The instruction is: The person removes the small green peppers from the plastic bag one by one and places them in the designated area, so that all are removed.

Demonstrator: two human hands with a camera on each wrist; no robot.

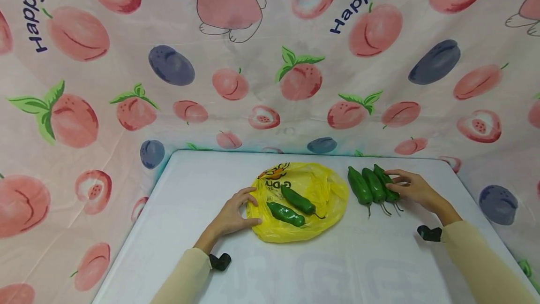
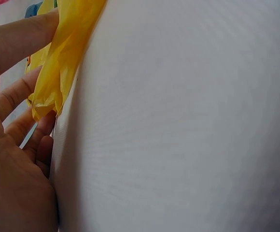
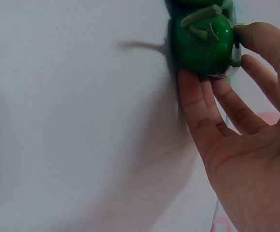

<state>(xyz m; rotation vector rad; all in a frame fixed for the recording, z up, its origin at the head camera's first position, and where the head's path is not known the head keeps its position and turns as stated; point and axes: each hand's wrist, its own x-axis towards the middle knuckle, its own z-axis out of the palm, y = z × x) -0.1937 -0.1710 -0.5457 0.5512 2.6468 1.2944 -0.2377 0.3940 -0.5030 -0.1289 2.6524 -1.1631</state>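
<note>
Head view: the yellow bag (image 1: 333, 186) lies spread on the white counter (image 1: 312, 276) and serves as the reference for all positions below. Five green peppers are visible, divided into two groups.

Group 1, on the bag: a far pepper (image 1: 297, 200) and a near pepper (image 1: 286, 214), both lying aslant and close together. Neither is touched by a grip.

Group 2, on the counter to the right of the bag: an inner pepper (image 1: 360, 186), a middle pepper (image 1: 373, 185) and an outer pepper (image 1: 382, 179), laid side by side with their stems toward the person.

Grip status: the left grip (image 1: 233, 212) is at the left edge of the bag, with thumb and fingers apart and touching the plastic; no pinch is visible. The right grip (image 1: 415, 189) is to the right of the bag, beyond the row, with thumb and fingers clamped around the outer pepper.

Progress, by judgement: the row right of the bag appears nearly aligned, with three of the five peppers in line. Release of the outer pepper is not yet done. The two peppers on the bag lie outside the row and appear to be the portion left
</note>
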